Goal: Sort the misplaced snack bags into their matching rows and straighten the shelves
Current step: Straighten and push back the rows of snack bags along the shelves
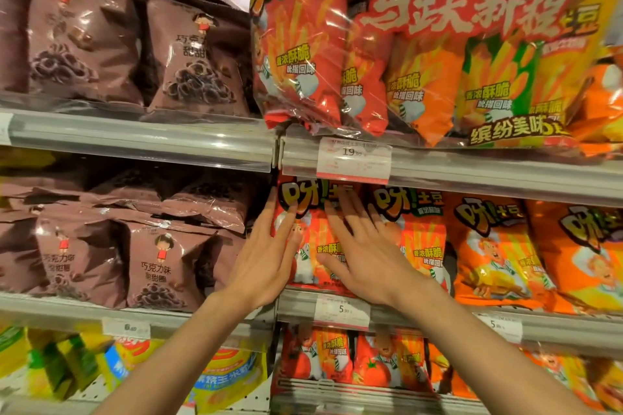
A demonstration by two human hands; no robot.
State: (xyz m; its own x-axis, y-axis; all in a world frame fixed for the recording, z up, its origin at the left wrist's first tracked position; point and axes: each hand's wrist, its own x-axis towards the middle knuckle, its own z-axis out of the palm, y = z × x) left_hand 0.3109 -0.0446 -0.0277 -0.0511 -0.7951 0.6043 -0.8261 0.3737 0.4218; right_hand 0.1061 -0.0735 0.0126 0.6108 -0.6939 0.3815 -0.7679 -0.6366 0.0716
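A red potato-stick snack bag (312, 212) stands at the left end of the middle shelf's right section. My left hand (269, 253) lies flat against its left side, fingers spread. My right hand (364, 253) rests flat on its front, fingers apart, partly over the neighbouring orange-red bag (421, 232). Neither hand grips anything. Orange bags (492, 253) of the same brand continue the row to the right. Brown chocolate-ring bags (158, 266) fill the left section, some lying flat on top of the upright ones.
Above, large multipacks in red and orange (303, 54) and brown bags (195, 57) fill the upper shelf. Shelf rails carry price tags (354, 158). Below are more red bags (317, 357) and yellow bags (222, 377). A metal divider separates the two sections.
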